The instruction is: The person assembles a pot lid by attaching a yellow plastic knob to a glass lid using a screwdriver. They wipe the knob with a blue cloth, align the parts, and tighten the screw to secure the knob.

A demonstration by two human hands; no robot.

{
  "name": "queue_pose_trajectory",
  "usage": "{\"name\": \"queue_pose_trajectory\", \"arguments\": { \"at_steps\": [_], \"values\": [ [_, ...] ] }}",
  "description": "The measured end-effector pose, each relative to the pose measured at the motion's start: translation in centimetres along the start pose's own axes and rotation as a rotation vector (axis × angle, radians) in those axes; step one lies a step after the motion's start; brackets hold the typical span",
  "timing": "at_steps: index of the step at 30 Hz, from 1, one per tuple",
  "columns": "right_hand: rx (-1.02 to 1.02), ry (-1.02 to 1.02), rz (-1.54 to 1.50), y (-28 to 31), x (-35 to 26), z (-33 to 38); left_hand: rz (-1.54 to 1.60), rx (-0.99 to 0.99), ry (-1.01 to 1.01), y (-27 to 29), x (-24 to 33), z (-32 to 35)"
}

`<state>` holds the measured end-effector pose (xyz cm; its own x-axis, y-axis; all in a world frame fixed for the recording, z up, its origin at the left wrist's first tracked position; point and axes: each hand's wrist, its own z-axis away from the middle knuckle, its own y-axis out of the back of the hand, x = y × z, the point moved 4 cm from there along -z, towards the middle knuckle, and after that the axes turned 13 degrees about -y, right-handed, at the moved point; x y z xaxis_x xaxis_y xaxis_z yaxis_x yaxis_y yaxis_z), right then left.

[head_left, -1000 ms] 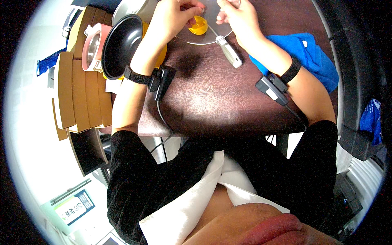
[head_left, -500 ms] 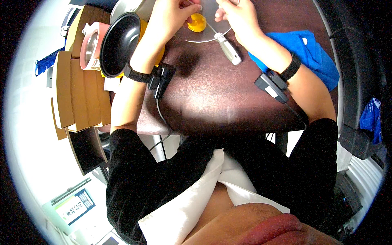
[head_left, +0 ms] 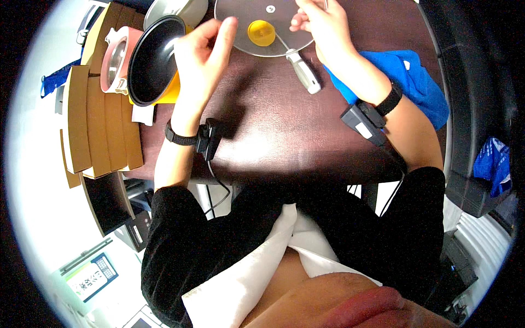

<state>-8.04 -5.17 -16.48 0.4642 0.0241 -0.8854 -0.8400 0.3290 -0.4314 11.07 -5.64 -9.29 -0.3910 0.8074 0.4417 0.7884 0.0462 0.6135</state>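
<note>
My left hand (head_left: pixel 201 57) is raised beside the black-lined pan (head_left: pixel 157 61), its thumb stretched away from curled fingers. Nothing shows in it. At the upper edge, my right hand (head_left: pixel 327 24) has its fingers bent around the right rim of a clear glass lid (head_left: pixel 240 41). A small round metal-edged hole (head_left: pixel 270 9) marks the lid's middle. A round yellow piece (head_left: pixel 261 33) shows within the lid's outline; whether it lies on or under the glass I cannot tell. The screwdriver (head_left: pixel 304 72) has a grey handle outside the lid, and its shaft runs toward the yellow piece.
A folded blue cloth (head_left: pixel 421 82) lies under my right forearm. At the left stand a pink container (head_left: pixel 116 60), a pale bowl-shaped vessel (head_left: pixel 174 12) and several brown cardboard boxes (head_left: pixel 101 126). The dark table (head_left: pixel 262 126) ends near my body. A black padded seat (head_left: pixel 473 109) borders the right.
My left hand has left the lid's middle and moved left and nearer to me, beside the pan. The lid's central hole now shows. My right hand has stayed almost in place.
</note>
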Motion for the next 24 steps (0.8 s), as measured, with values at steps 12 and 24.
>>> {"name": "queue_pose_trajectory", "arguments": {
  "at_steps": [12, 24],
  "values": [
    [-0.027, -0.051, -0.254, 2.5, 0.7, -3.4, -0.177, -0.289, -0.088, -4.1, -4.4, 2.2],
    [-0.152, -0.308, -0.214, 1.4, 1.1, -2.3, 0.311, -0.357, 0.156, -8.5, -9.7, 2.0]
  ]
}}
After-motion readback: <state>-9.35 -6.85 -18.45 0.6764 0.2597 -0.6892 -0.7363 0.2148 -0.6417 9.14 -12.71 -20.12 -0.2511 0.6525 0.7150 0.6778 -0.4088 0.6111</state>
